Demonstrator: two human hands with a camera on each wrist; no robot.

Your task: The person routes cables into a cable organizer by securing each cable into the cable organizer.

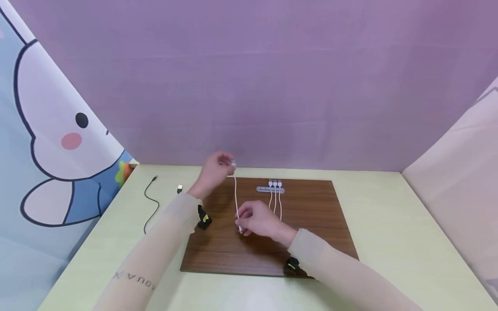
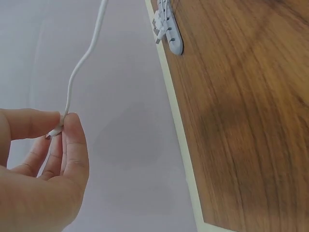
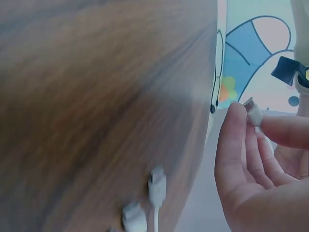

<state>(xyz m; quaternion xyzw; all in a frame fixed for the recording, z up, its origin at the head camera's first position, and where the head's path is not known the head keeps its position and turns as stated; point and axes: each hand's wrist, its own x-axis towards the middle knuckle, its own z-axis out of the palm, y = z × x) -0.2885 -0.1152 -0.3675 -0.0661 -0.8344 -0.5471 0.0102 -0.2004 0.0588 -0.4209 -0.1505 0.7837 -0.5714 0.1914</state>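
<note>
A white USB cable (image 1: 235, 194) is stretched between both hands above the brown wooden board (image 1: 210, 255). My left hand (image 1: 216, 171) pinches its far end between thumb and fingertips; the connector (image 2: 56, 130) shows there in the left wrist view. Nearer to me, my right hand (image 1: 260, 219) pinches the other end, and a metal-tipped plug (image 3: 254, 114) shows between its fingers in the right wrist view. To the right lies a pale blue-grey cable clip strip (image 1: 259, 189) near the board's back edge. Three white cables (image 1: 280, 201) sit in its slots, plugs toward the back.
Left of the board, a thin black cable (image 1: 157, 202) lies on the pale table (image 1: 385, 224). Another cable's plug (image 1: 180, 188) lies beside it, partly hidden by my left arm. Two white connectors, one a plug (image 3: 157, 187), lie on the board. A purple cloth wall (image 1: 272, 95) stands behind.
</note>
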